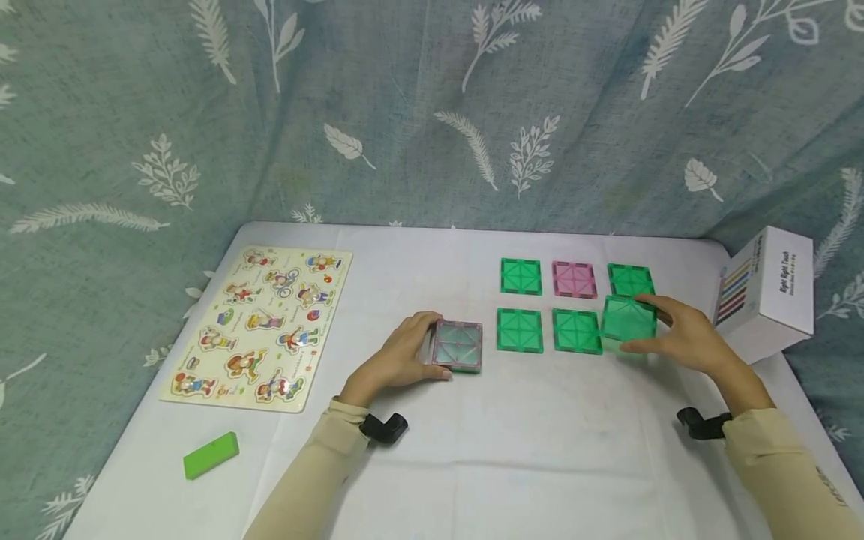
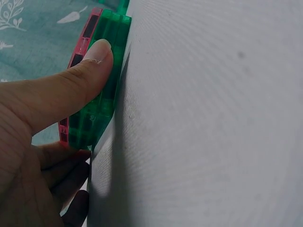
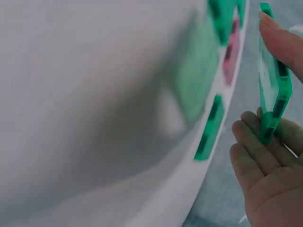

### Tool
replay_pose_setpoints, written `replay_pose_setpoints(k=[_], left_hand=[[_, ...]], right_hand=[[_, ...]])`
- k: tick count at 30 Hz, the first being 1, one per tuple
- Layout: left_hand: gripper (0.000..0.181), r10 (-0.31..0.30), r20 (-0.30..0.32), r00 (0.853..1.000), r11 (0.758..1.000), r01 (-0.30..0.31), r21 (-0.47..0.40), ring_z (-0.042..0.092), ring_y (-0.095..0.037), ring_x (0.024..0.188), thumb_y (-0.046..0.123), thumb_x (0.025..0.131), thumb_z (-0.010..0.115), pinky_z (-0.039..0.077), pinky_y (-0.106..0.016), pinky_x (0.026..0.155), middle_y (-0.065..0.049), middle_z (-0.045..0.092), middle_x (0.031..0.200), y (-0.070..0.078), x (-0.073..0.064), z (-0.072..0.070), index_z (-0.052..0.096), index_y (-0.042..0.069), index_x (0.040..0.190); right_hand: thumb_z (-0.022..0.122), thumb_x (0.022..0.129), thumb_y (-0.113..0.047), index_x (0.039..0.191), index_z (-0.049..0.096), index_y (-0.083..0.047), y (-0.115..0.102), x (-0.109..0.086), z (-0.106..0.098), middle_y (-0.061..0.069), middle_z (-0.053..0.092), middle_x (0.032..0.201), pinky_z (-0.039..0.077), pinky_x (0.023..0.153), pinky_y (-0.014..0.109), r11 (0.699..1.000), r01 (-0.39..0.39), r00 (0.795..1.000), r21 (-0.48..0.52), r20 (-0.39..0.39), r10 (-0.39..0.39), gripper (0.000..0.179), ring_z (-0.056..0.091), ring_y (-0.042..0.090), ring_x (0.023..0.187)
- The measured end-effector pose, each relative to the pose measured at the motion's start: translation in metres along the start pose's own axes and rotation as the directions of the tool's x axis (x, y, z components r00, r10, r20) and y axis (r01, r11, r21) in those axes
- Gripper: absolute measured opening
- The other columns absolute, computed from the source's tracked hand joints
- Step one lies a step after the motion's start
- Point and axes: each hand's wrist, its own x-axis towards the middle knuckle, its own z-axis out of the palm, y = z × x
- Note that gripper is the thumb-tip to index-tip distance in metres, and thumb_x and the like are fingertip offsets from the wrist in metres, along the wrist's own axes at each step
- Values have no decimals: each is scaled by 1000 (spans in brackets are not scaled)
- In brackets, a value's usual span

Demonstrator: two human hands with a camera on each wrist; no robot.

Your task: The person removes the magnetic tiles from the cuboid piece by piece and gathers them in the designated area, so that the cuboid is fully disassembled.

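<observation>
My left hand (image 1: 403, 351) grips a small stack of square magnetic tiles (image 1: 457, 345) on the white table, a pink-edged one on top and green below. In the left wrist view the thumb presses the side of the stack (image 2: 106, 71). My right hand (image 1: 698, 341) pinches a see-through green tile (image 1: 628, 319) by its edges, raised off the table; its green-tinted shadow falls on the cloth in the right wrist view. Two rows of tiles lie flat nearby: a pink tile (image 1: 574, 280) between green tiles (image 1: 520, 277) at the back, and green tiles (image 1: 520, 330) in front.
A wooden picture puzzle board (image 1: 259, 330) lies at the left. Closer to the front is a green block (image 1: 211, 455). On the right edge stands a white box (image 1: 769, 289) with printed coloured stripes. Leaf-patterned cloth (image 1: 405, 112) hangs behind the table (image 1: 540, 450).
</observation>
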Motion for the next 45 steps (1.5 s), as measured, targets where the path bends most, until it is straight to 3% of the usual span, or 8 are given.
replay_pose_setpoints(k=[7,20,26,35,45], left_hand=[[99,1,-4,1000,1000,-2,-6,32,-30,150,41,74,89,27,-51,126,-9,38,158,-1,0,1,36,10,151],[98,13,-4,1000,1000,-13,-1,34,-29,149,42,74,89,29,-50,125,-8,39,156,0,0,1,36,11,150],[96,26,-15,1000,1000,-26,-11,36,-29,146,41,74,89,30,-51,124,-8,41,154,0,0,1,37,11,149],[97,11,-8,1000,1000,-11,-7,34,-28,148,42,74,89,29,-49,125,-6,39,156,-2,1,1,37,13,150],[97,-4,-9,1000,1000,4,-15,34,-28,148,42,73,89,28,-49,126,-6,40,156,-1,0,2,37,14,149]], right_hand=[[90,70,-48,148,40,5,14,-3,-5,39,36,151,39,102,76,990,-10,1000,-143,6,11,106,38,62,132],[91,68,-45,145,42,10,24,4,-14,42,38,147,36,105,75,975,6,998,-221,69,9,107,36,61,133],[92,68,-36,142,44,14,21,8,-14,43,40,144,36,107,73,959,28,996,-282,93,-2,102,38,61,132],[95,63,-33,135,51,15,10,15,-15,40,52,133,46,100,68,891,97,991,-443,126,-45,97,51,58,120],[97,61,-29,137,51,13,6,17,-14,39,49,133,47,99,68,891,55,991,-450,137,8,97,51,57,119]])
